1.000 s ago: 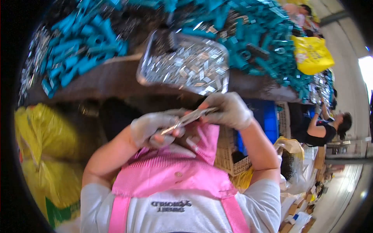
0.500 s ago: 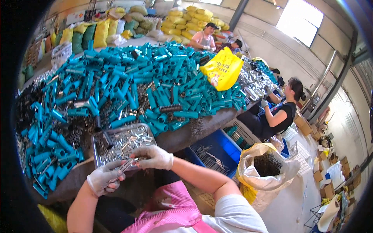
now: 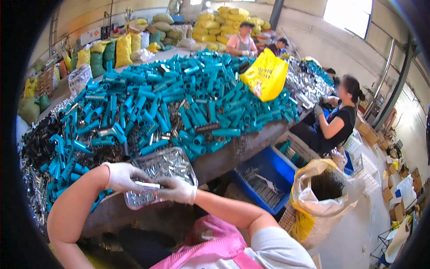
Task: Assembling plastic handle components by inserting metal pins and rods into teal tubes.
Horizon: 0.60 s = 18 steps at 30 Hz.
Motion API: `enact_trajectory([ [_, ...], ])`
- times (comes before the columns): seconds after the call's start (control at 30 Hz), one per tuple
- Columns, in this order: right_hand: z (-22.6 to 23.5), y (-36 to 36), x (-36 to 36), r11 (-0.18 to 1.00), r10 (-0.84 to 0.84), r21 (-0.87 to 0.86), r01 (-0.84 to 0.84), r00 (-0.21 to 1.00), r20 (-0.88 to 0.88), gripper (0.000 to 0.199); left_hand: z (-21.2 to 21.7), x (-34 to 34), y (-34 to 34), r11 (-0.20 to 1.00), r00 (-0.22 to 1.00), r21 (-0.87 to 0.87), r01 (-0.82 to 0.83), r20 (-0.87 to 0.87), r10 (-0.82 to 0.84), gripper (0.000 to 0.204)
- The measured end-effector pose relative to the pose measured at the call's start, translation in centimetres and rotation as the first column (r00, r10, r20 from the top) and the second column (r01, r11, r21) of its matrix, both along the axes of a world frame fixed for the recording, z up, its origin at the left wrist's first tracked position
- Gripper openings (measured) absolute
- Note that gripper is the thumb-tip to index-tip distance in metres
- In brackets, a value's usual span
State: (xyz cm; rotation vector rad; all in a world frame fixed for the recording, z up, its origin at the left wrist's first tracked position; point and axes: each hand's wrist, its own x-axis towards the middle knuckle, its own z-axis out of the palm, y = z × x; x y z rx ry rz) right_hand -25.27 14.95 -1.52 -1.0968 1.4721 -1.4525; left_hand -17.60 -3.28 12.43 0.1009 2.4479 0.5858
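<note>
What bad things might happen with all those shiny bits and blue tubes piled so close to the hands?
The clear tray of small metal parts sits at the table edge, so a nudge from the left hand or right hand might tip it and spill them. The heaped blue tubes could slide down onto the tray or roll off towards the blue crate.

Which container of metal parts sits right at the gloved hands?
The clear plastic tray of silvery metal pieces at the table's near edge, under both gloved hands. The blue crate of metal parts sits lower, on the floor to the right.
</note>
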Motion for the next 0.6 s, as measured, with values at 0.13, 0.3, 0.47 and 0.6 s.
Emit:
enact_trajectory([
  [0.13, -1.4, -0.2, -0.5, 1.000, 0.026, 0.005, -0.026, 0.943, -0.331, 0.043, -2.4, -0.4, -1.4, 0.991, 0.994, -0.103, 0.082, -0.061, -0.088, 0.050],
  [0.3, -0.1, 1.1, -1.8, 0.991, 0.088, 0.127, -0.034, 0.890, -0.448, 0.033, 0.3, -1.2, 0.4, 0.995, 0.989, -0.020, -0.100, 0.109, 0.101, 0.051],
  [0.47, 0.0, 2.3, -2.9, 0.998, 0.034, 0.059, -0.014, 0.934, -0.357, 0.028, 0.1, -0.5, -0.1, 0.972, 0.983, 0.148, -0.182, -0.008, 0.185, 0.047],
  [0.6, 0.3, 5.1, -4.7, 0.990, -0.113, 0.067, 0.122, 0.985, -0.128, 0.028, -5.8, 1.8, -0.5, 0.837, 0.871, 0.474, -0.274, -0.246, 0.424, 0.044],
])
